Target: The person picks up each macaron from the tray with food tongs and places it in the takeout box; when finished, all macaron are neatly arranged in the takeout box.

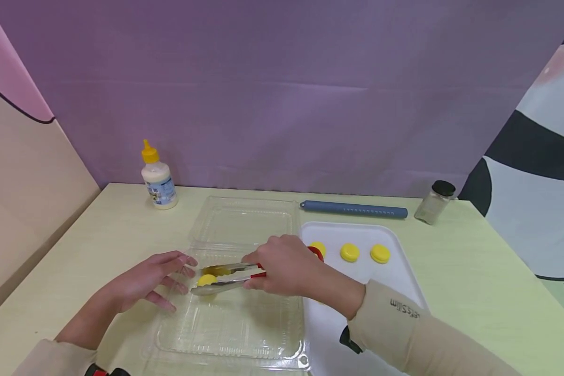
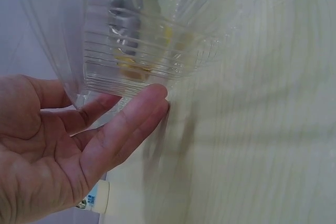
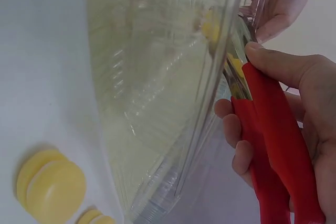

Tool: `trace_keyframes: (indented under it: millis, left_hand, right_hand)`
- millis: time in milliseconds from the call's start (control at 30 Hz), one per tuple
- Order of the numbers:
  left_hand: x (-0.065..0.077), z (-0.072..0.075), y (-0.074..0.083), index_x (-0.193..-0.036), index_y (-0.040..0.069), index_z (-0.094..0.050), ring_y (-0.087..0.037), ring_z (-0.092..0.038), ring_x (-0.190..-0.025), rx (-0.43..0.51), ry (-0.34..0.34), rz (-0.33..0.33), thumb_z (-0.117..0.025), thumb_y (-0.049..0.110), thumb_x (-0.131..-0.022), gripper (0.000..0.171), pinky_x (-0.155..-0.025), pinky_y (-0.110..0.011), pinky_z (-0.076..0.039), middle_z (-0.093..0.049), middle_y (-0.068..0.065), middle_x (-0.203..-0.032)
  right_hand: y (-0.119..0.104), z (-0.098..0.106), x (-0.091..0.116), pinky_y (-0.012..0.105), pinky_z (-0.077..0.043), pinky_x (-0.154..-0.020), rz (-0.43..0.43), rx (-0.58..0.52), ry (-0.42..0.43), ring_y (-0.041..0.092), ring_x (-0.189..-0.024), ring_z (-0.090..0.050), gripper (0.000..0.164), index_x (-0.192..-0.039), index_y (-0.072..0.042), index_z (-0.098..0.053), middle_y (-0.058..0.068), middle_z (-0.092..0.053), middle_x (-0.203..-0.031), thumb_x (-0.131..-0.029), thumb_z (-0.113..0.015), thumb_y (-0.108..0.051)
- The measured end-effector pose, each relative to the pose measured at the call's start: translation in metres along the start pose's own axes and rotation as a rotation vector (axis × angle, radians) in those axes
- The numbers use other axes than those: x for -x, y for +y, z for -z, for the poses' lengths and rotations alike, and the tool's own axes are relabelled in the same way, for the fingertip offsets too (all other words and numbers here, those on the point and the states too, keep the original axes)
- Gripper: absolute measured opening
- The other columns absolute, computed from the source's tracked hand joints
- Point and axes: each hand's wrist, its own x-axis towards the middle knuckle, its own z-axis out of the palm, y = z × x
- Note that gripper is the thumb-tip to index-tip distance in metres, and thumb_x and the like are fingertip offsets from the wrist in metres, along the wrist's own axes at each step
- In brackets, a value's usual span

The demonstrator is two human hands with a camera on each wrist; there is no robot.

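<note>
My right hand (image 1: pixel 286 266) grips the red handles of a pair of metal tongs (image 3: pixel 278 135). Between the tong ends, inside a clear plastic clamshell box (image 1: pixel 244 329), sits a yellow macaron (image 1: pixel 207 280); whether the tips press on it I cannot tell. More yellow shows just behind the upper tong arm. My left hand (image 1: pixel 143 282) is at the box's left side, fingers loosely spread and close to its ribbed wall in the left wrist view; contact is unclear. On the white tray (image 1: pixel 329 334) to the right lie several yellow macarons (image 1: pixel 350 253), some hidden by my right arm.
The box's lid (image 1: pixel 244 219) lies folded back toward the wall. A glue bottle (image 1: pixel 160 183) with a yellow cap stands at the back left. Behind the tray lies a blue-grey rod (image 1: pixel 354 209). A glass jar (image 1: pixel 434 203) with a black lid is at the back right.
</note>
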Motion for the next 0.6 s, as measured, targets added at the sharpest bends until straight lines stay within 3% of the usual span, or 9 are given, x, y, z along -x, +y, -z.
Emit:
trace_keyframes:
  millis: [133,333,600]
  left_hand:
    - [0.0002,-0.0008,0.0004,-0.142,-0.004,-0.045,-0.034,-0.063,-0.112,-0.002,0.007,0.001,-0.039,0.03,-0.111,0.046,-0.073,-0.048,-0.062,-0.054,-0.025,-0.135]
    - [0.0001,-0.0023,0.001,-0.141,-0.004,-0.046,-0.033,-0.063,-0.111,0.001,0.009,0.001,-0.04,0.029,-0.111,0.045,-0.073,-0.048,-0.062,-0.054,-0.023,-0.135]
    - [0.0001,-0.0015,0.0015,-0.142,-0.004,-0.045,-0.032,-0.063,-0.11,-0.001,0.01,0.009,-0.039,0.028,-0.111,0.045,-0.074,-0.048,-0.062,-0.054,-0.023,-0.135]
  right_hand:
    - [-0.0019,-0.0023,-0.001,0.025,-0.038,-0.053,0.002,-0.004,-0.008,0.009,-0.058,-0.046,0.039,-0.121,-0.018,-0.076,-0.012,-0.056,-0.064,-0.09,-0.078,-0.041]
    - [-0.0016,-0.0045,-0.0006,0.023,-0.034,-0.051,0.013,0.003,0.005,0.008,-0.056,-0.043,0.037,-0.12,-0.017,-0.077,-0.012,-0.052,-0.061,-0.09,-0.078,-0.039]
    - [-0.0024,-0.0054,-0.0003,0.024,-0.036,-0.052,0.004,0.009,0.001,0.009,-0.057,-0.045,0.038,-0.119,-0.017,-0.077,-0.011,-0.053,-0.062,-0.089,-0.078,-0.041]
